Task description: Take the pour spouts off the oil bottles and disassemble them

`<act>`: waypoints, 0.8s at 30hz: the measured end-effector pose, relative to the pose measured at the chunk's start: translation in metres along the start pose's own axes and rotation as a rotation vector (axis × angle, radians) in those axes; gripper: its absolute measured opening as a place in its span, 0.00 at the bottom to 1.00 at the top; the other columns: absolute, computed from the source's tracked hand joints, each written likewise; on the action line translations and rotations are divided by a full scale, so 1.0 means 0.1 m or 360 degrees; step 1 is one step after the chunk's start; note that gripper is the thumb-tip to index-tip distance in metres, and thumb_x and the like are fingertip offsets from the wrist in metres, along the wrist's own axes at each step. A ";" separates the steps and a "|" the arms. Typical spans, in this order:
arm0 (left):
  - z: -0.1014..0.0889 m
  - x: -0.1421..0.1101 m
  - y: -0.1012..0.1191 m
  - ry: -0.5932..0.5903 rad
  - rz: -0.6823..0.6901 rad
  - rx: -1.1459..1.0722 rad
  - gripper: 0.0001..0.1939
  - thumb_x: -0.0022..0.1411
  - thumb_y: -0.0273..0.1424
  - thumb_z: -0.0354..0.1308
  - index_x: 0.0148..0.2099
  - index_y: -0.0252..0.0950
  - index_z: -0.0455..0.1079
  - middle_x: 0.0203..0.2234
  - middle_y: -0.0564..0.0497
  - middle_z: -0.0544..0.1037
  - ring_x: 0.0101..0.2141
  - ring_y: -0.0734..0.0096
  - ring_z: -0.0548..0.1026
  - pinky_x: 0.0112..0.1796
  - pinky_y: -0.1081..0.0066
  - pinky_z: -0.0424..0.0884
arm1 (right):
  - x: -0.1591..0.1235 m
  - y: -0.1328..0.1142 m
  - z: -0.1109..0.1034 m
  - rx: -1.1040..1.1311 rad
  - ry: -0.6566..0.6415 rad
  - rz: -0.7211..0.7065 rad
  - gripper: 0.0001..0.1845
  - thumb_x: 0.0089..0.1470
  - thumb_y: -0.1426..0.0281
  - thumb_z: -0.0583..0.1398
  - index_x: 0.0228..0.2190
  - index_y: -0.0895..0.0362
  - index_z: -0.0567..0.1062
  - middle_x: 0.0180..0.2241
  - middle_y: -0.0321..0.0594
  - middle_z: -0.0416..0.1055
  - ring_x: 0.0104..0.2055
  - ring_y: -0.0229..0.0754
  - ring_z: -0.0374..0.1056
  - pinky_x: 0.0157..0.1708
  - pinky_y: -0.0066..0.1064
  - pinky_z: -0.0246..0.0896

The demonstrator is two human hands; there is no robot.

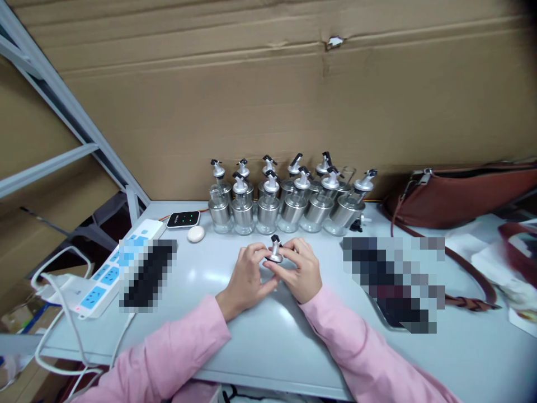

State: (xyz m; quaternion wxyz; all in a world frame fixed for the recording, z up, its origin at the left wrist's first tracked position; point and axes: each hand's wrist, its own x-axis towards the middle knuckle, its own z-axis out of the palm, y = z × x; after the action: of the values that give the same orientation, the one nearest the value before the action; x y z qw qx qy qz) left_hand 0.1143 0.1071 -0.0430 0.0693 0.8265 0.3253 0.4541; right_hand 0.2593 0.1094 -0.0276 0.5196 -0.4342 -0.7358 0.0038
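Note:
Between my fingertips, over the table in front of the bottles, is a silver pour spout (pixel 275 250) with a black flip cap, held upright. My left hand (pixel 247 275) pinches its left side. My right hand (pixel 302 270) grips it from the right with thumb and fingers. Just beyond stand several glass oil bottles (pixel 268 211) with steel sleeves, in two rows. Most carry the same kind of spout. The front-left bottle (pixel 220 210) has a bare glass neck. Another spout (pixel 361 221) lies by the right end of the rows.
To the left are a white power strip (pixel 104 280) with cables, a black device with green lights (pixel 183 219) and a round white case (pixel 196 234). A blurred-out dark object (pixel 390 285) and a brown handbag (pixel 470 193) lie right. Cardboard (pixel 251 112) backs the table (pixel 268 347).

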 end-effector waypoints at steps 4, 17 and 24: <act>-0.06 -0.03 -0.05 -0.0149 -0.0334 -0.0076 0.16 0.55 0.25 0.54 0.45 0.37 0.56 0.37 0.47 0.68 0.38 0.64 0.68 0.39 0.64 0.64 | 0.00 0.04 0.01 0.0028 -0.0145 -0.0037 0.18 0.55 0.57 0.57 0.25 0.57 0.76 0.22 0.36 0.64 0.27 0.38 0.60 0.29 0.33 0.49; -0.10 0.01 -0.09 -0.0317 -0.0908 -0.0591 0.13 0.57 0.25 0.46 0.46 0.38 0.56 0.36 0.50 0.70 0.34 0.71 0.70 0.35 0.71 0.66 | 0.04 0.31 0.01 -0.0152 -0.0448 -0.0231 0.23 0.58 0.58 0.53 0.50 0.59 0.67 0.39 0.47 0.69 0.41 0.45 0.63 0.37 0.37 0.61; -0.06 -0.01 -0.02 -0.0416 -0.0871 -0.0299 0.06 0.54 0.26 0.47 0.36 0.37 0.58 0.32 0.49 0.66 0.35 0.64 0.66 0.36 0.66 0.64 | 0.03 0.22 0.01 -0.0254 -0.0517 -0.0316 0.22 0.59 0.57 0.51 0.47 0.59 0.69 0.38 0.48 0.70 0.41 0.46 0.63 0.37 0.39 0.59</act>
State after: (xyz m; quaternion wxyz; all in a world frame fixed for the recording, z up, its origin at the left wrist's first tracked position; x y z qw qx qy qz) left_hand 0.1082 0.1075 -0.0410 0.3060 0.7497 0.4806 0.3367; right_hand 0.2725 0.1255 -0.0357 0.3558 -0.3929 -0.8472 -0.0357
